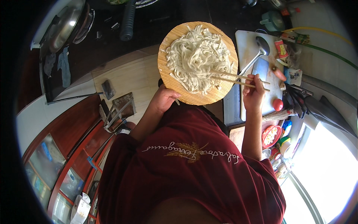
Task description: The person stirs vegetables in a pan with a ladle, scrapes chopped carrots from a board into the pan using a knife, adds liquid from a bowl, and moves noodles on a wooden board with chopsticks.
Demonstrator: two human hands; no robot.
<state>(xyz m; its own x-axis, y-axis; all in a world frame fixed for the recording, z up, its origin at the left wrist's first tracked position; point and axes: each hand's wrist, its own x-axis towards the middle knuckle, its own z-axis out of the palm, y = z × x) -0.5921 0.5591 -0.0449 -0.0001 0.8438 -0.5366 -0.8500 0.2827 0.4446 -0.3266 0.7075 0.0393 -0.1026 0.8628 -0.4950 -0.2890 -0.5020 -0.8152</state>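
Note:
A round, ridged wooden tray [226, 44] bears a heap of pale, flour-dusted noodles [197, 56]. My left hand [165, 98] grips the tray's lower left edge, thumb on top and the other fingers hidden beneath. In my right hand [254, 93] is a pair of wooden chopsticks [238, 79], their tips in the right side of the noodles. Past that hand, a white cutting board [247, 41] carries a steel ladle [262, 45], a cleaver [261, 65] with a broad blade, a carrot [279, 73] and a red tomato [277, 104].
A dark countertop [100, 48] runs along the far side, with a black handle [128, 22] jutting over it. A steel lid or pan [67, 28] stands at far left. Beyond the board are a red bowl [271, 136] with pale pieces, a green jug [272, 21] and a bright window [328, 160].

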